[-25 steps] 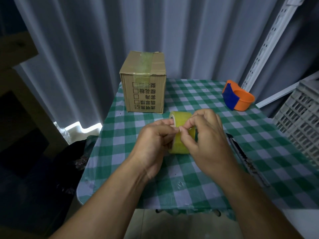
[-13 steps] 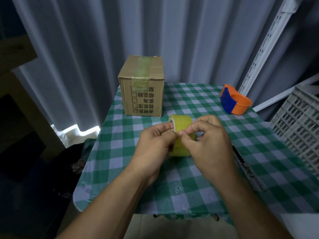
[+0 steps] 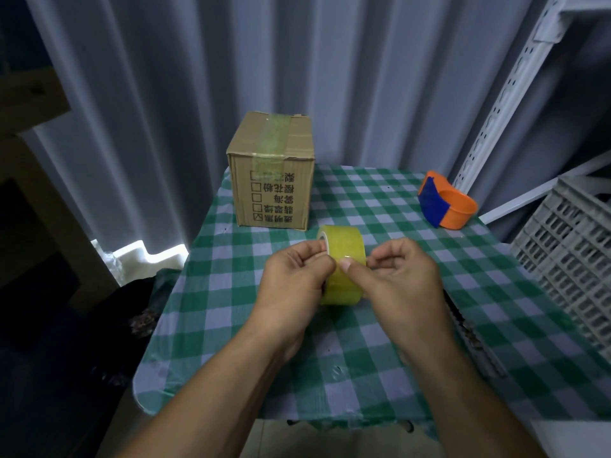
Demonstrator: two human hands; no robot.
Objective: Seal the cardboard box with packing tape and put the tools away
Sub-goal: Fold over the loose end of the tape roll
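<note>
A small cardboard box (image 3: 272,190) stands at the far left of the checked table (image 3: 380,385), with a strip of yellowish tape over its top and down its front. I hold a roll of yellow packing tape (image 3: 344,249) above the table's middle. My left hand (image 3: 294,282) grips the roll's left side. My right hand (image 3: 400,282) holds its right side, thumb pressed on the tape surface. An orange and blue tape dispenser (image 3: 444,204) lies at the far right.
A dark, thin tool (image 3: 469,335) lies on the table just right of my right forearm. A grey plastic crate (image 3: 568,259) stands off the table's right edge. Corrugated grey wall runs behind. Dark clutter sits on the floor at the left.
Both hands stay on the tape roll. My right fingers have slid from over the roll to its right side, leaving more of the tape surface showing.
</note>
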